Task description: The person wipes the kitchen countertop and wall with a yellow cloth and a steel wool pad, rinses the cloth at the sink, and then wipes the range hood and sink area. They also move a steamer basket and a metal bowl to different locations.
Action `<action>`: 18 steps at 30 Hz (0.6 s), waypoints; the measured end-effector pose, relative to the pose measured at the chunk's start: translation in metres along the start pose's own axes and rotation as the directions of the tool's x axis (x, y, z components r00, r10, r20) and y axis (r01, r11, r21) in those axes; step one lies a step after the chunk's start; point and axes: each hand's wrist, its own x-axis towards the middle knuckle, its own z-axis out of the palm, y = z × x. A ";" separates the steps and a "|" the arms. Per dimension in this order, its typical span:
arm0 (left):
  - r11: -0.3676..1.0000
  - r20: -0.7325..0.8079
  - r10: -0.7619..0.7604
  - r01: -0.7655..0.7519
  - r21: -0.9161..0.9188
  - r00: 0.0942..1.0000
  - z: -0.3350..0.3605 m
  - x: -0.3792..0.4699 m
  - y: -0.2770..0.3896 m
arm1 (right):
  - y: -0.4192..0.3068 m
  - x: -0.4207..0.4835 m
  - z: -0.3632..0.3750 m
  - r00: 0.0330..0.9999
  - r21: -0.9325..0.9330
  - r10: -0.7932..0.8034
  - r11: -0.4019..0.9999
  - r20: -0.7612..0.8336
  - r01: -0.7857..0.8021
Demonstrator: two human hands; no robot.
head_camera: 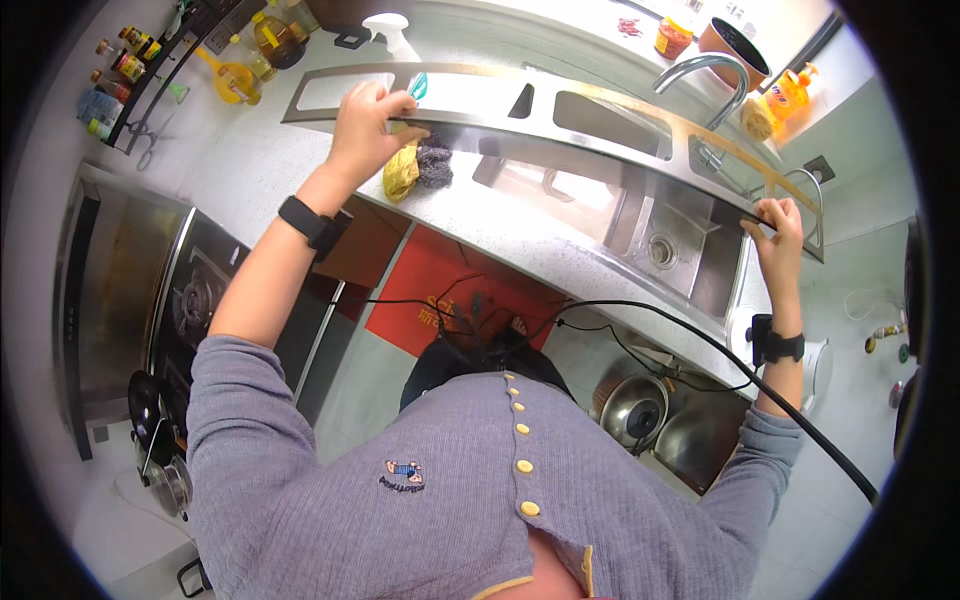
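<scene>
A long metal panel with several cut-out openings (480,133) is held across the counter and over the sink. My left hand (371,127) grips its near edge towards the left end, the thumb and fingers pinching it. My right hand (780,225) pinches the same edge close to the right end. Brownish stains run along the panel's far strip. Below my left hand, a yellow cloth (401,174) and a dark scouring pad (435,163) lie on the counter, partly covered by the panel. The double-bowl steel sink (630,225) shows beneath it, with a drain in the right bowl.
Behind the panel stand a white spray bottle (391,36), a curved faucet (705,64), a brown pot (735,52) and an orange soap bottle (789,94). A gas stove (196,296) is at the left. A black cable (675,311) crosses before my body.
</scene>
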 end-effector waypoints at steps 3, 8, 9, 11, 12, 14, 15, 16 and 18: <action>0.998 -0.006 -0.010 0.010 0.054 1.000 0.026 0.002 0.005 | 0.023 0.001 0.013 0.999 -0.032 -0.025 0.999 -0.024 0.024; 0.997 -0.072 -0.081 0.082 0.014 0.994 0.057 -0.005 0.013 | 0.048 0.000 0.031 0.998 -0.041 -0.039 0.998 -0.051 0.037; 0.996 -0.082 -0.088 0.090 0.021 0.993 0.062 -0.006 0.014 | 0.052 0.000 0.035 0.997 -0.029 -0.042 0.999 -0.067 0.040; 0.994 -0.117 -0.108 0.111 0.015 0.987 0.074 -0.009 0.017 | 0.060 -0.001 0.042 0.994 -0.070 -0.054 0.996 -0.090 0.048; 0.993 -0.129 -0.110 0.114 0.022 0.985 0.079 -0.009 0.018 | 0.063 -0.001 0.046 0.995 -0.023 -0.036 0.999 -0.096 0.034; 0.992 -0.162 -0.115 0.121 0.027 0.980 0.090 -0.012 0.019 | 0.069 -0.001 0.054 0.989 -0.111 -0.083 0.991 -0.121 0.069; 0.990 -0.164 -0.137 0.142 0.022 0.977 0.094 -0.014 0.020 | 0.072 -0.001 0.057 0.988 -0.126 -0.082 0.990 -0.130 0.065; 0.987 -0.155 -0.147 0.154 0.035 0.977 0.097 -0.016 0.020 | 0.074 -0.002 0.060 0.987 -0.116 -0.074 0.992 -0.143 0.057; 0.986 -0.144 -0.156 0.162 0.027 0.977 0.105 -0.016 0.020 | 0.079 -0.003 0.065 0.984 -0.149 -0.097 0.986 -0.151 0.075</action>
